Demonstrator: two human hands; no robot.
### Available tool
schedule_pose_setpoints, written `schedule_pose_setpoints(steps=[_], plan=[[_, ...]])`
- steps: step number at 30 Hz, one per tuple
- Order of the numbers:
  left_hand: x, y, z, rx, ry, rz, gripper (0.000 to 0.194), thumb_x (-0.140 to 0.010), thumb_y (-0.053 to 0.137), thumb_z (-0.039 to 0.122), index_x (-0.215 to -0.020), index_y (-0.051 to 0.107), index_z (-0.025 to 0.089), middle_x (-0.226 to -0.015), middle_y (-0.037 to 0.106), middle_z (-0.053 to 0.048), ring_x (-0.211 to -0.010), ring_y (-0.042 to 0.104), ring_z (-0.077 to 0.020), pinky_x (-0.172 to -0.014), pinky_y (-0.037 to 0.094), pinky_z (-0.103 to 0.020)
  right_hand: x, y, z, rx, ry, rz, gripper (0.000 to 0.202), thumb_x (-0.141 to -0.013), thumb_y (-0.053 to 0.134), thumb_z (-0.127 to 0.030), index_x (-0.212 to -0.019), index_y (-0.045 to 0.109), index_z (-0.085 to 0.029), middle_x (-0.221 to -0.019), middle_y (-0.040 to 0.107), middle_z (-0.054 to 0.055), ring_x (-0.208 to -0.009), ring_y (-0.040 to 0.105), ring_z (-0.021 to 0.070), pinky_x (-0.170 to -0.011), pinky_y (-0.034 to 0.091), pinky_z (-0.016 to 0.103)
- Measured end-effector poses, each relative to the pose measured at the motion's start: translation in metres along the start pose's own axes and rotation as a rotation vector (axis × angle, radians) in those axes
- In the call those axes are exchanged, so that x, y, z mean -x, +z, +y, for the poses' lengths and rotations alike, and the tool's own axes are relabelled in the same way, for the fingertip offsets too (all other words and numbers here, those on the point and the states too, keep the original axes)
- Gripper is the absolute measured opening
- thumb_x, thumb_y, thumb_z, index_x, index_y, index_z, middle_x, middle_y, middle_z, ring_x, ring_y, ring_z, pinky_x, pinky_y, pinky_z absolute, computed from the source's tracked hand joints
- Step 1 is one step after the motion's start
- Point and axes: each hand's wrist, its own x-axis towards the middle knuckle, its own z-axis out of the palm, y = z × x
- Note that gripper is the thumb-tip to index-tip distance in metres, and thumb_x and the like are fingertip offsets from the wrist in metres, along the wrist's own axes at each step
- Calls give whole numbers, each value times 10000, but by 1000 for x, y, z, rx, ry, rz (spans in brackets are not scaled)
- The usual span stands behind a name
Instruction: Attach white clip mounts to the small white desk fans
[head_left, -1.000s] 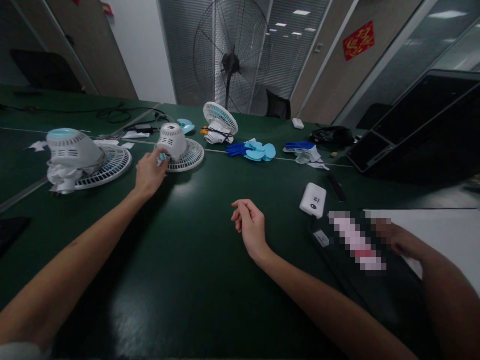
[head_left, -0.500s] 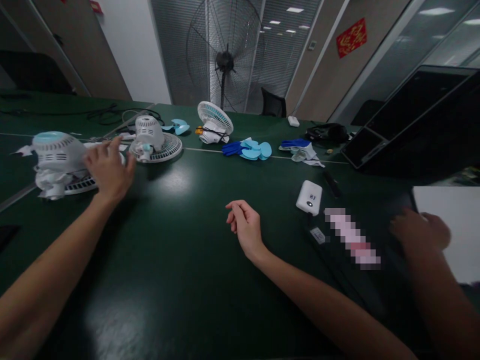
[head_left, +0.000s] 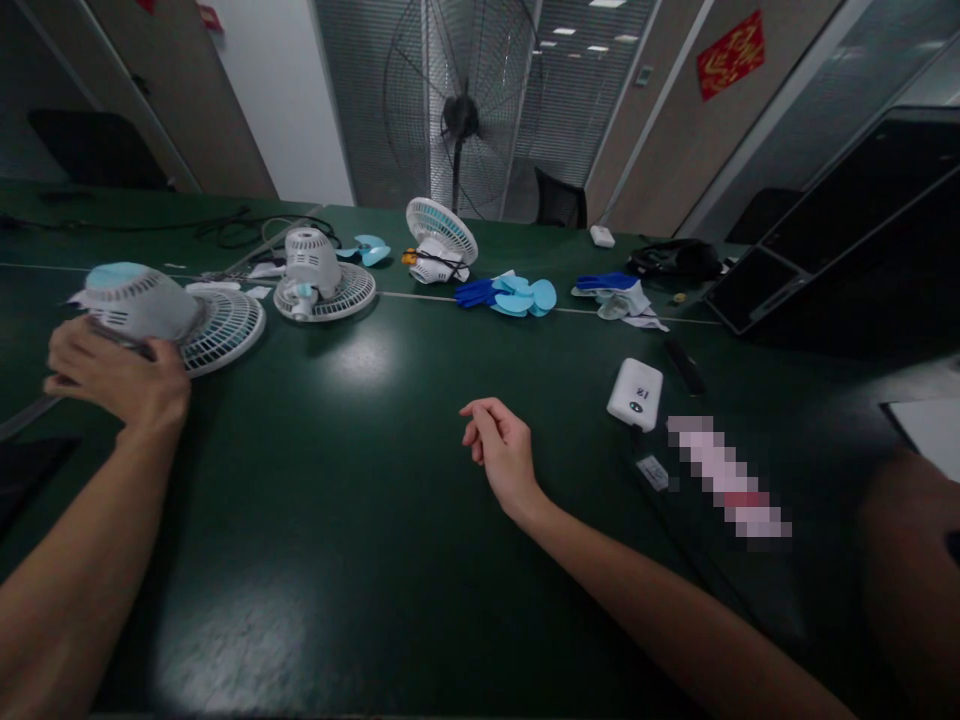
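At the left, my left hand (head_left: 124,375) is closed round the near side of a small white desk fan (head_left: 150,305). The fan lies with its round grille on the table and its pale blue-topped base upward; my fingers hide part of its lower body. In the middle, my right hand (head_left: 504,450) rests over the dark green table (head_left: 360,500), loosely curled with the fingers together and nothing visible in it. A second desk fan (head_left: 311,265) lies grille-down just right of the first.
A third fan (head_left: 435,240), blue fan blades (head_left: 525,296), gloves (head_left: 619,298) and another blade piece (head_left: 367,250) lie farther back. On the right are a white power bank (head_left: 635,393) with a cable, a black case (head_left: 817,220) and another person's arm (head_left: 907,560).
My left hand has moved left and down onto the near side of the left fan and closed on it. My right hand stays curled. The other person's arm has shifted right.
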Motion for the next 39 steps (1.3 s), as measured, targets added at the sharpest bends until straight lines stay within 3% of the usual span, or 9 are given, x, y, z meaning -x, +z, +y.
schedule_pose_setpoints(steps=[4, 7, 11, 15, 19, 24, 31, 35, 39], plan=[[-6, 12, -26, 48, -13, 76, 411, -884, 718, 370, -1173, 561, 123, -1296, 553, -130, -1225, 476, -337, -1045, 431, -534, 0, 0, 1, 12, -2, 0, 269, -1020, 541, -424, -965, 696, -212, -688, 608, -23, -520, 493, 103, -481, 361, 227], [-12, 28, -49, 27, -24, 232, 480, -884, 708, 303, -1273, 530, 85, -1381, 511, -167, -1264, 478, -344, -1078, 419, -537, 0, 0, 2, 18, 4, -7, 272, -1019, 543, -431, -970, 698, -213, -694, 611, -22, -522, 496, 104, -478, 365, 227], [-18, 47, -69, 3, 87, 356, 516, -919, 675, 278, -1352, 532, 37, -1497, 457, -209, -1348, 475, -347, -1130, 399, -521, -1, -1, 4, 26, 1, -18, 277, -1018, 543, -439, -972, 700, -216, -697, 611, -22, -526, 504, 106, -480, 373, 227], [-17, 49, -70, -18, 158, 364, 494, -922, 666, 330, -1304, 584, 29, -1504, 483, -211, -1406, 403, -397, -1140, 304, -598, -2, -1, 5, 29, 6, -24, 276, -1022, 538, -435, -979, 699, -216, -698, 611, -24, -529, 508, 106, -478, 373, 226], [-12, 45, -67, -78, 247, 279, 465, -978, 535, 318, -1337, 573, 25, -1595, 389, -233, -1466, 287, -457, -1062, 221, -656, -1, -1, 4, 42, 1, -33, 272, -1025, 535, -424, -976, 699, -212, -699, 614, -22, -530, 508, 105, -480, 372, 226], [-15, 46, -64, -82, 171, 309, 429, -962, 590, 320, -1318, 609, 81, -1552, 493, -187, -1318, 421, -413, -1041, 298, -598, -1, -1, 0, 47, 3, -36, 265, -1025, 537, -409, -958, 695, -207, -693, 613, -19, -531, 509, 105, -491, 378, 230], [-15, 45, -61, -92, 113, 270, 490, -1019, 547, 480, -1353, 635, 133, -1544, 506, -159, -1283, 405, -415, -1027, 298, -640, -1, 1, -2, 60, 17, -39, 254, -1024, 537, -396, -955, 694, -208, -689, 608, -22, -527, 507, 104, -494, 374, 232], [-21, 48, -67, -136, 167, 281, 507, -1019, 539, 491, -1326, 641, 100, -1492, 545, -178, -1334, 369, -397, -1092, 235, -650, -1, 0, 1, 60, 6, -46, 253, -1027, 535, -393, -956, 696, -211, -690, 608, -24, -529, 513, 103, -495, 379, 230], [-27, 53, -74, -232, 246, 220, 484, -1029, 536, 445, -1320, 638, 72, -1385, 612, -209, -1347, 403, -382, -1096, 285, -609, 0, 0, -1, 64, 18, -59, 254, -1024, 541, -400, -958, 696, -211, -696, 614, -21, -536, 519, 106, -501, 389, 230]])
